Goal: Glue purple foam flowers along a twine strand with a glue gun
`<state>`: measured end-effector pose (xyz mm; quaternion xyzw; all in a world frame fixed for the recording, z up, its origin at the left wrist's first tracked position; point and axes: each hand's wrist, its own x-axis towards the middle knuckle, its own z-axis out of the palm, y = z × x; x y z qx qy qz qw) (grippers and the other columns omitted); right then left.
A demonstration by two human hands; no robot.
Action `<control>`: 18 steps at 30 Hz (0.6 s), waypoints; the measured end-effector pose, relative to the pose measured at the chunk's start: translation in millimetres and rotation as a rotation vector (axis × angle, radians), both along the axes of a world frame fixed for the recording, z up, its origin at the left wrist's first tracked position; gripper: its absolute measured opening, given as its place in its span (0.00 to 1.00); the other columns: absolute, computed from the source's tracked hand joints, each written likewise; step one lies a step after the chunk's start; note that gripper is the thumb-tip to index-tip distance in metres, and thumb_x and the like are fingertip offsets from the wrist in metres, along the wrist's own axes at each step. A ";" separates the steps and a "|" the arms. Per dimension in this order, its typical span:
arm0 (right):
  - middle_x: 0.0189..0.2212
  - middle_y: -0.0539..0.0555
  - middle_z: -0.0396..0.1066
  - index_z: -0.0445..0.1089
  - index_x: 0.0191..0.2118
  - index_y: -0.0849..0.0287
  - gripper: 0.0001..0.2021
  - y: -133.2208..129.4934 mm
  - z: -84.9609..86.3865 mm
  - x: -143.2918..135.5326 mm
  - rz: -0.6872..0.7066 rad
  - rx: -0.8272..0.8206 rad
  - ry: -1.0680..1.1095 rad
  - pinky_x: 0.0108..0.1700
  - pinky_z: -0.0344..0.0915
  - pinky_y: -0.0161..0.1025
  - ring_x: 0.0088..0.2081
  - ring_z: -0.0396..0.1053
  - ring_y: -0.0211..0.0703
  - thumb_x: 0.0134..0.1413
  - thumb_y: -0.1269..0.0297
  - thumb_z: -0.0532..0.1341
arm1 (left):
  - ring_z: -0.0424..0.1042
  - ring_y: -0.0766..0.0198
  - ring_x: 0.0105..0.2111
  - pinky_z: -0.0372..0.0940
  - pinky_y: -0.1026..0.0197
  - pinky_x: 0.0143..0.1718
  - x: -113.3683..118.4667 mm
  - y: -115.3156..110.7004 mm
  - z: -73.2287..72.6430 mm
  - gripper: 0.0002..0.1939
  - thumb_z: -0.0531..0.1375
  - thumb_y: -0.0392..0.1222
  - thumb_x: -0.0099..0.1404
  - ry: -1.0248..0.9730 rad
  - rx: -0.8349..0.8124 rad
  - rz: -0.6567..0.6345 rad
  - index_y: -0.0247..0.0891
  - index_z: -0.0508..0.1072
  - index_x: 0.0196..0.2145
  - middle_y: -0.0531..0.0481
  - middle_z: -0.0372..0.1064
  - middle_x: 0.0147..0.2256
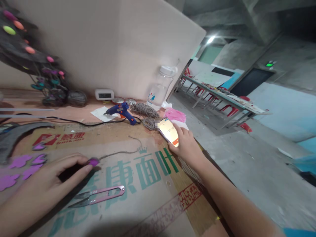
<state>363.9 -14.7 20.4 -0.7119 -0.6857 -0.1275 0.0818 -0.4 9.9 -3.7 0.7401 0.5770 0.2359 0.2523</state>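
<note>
Between the thumb and fingers of my left hand [66,172] is a small round purple piece [93,161] with a grey edge. Grey yarn [118,152] trails from it to the right across the cardboard [148,200]. My right hand [186,143] grips a phone [169,131] by its side, its lit yellow screen facing me. Pink-handled thread snips [106,194] lie just below my left hand. Purple flower-shaped cutouts [21,161] rest at the left, partly hidden by my left hand and wrist.
A blue glue gun [122,112] lies on the far side beside grey yarn bundles [144,110]. Behind stand a clear bottle [160,87] and a small white digital clock [104,94]. Dark cords with coloured beads [29,50] hang at upper left. A black cable [74,121] crosses the table.
</note>
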 end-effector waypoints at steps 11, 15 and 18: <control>0.47 0.65 0.67 0.45 0.63 0.63 0.38 2.2 3.8 12.4 -0.084 -0.131 0.168 0.44 0.62 0.46 0.45 0.67 0.55 0.49 0.55 0.58 | 0.72 0.58 0.37 0.64 0.64 0.38 2.5 -2.8 10.8 0.19 0.52 0.59 0.57 -0.007 -0.060 -0.131 0.43 0.74 0.33 0.54 0.75 0.36; 0.52 0.64 0.63 0.57 0.57 0.62 0.28 -0.7 12.0 -8.0 0.109 0.119 0.155 0.52 0.57 0.50 0.53 0.61 0.55 0.53 0.54 0.56 | 0.72 0.60 0.33 0.63 0.65 0.35 2.5 -3.5 12.6 0.19 0.52 0.57 0.59 -0.051 -0.022 -0.141 0.41 0.73 0.31 0.53 0.74 0.32; 0.47 0.59 0.68 0.64 0.49 0.58 0.17 -6.3 13.8 -41.4 0.290 0.182 0.295 0.52 0.59 0.49 0.50 0.64 0.50 0.57 0.58 0.53 | 0.71 0.61 0.32 0.62 0.65 0.33 1.4 -4.4 13.2 0.18 0.50 0.54 0.62 -0.104 -0.013 -0.205 0.39 0.71 0.29 0.53 0.72 0.29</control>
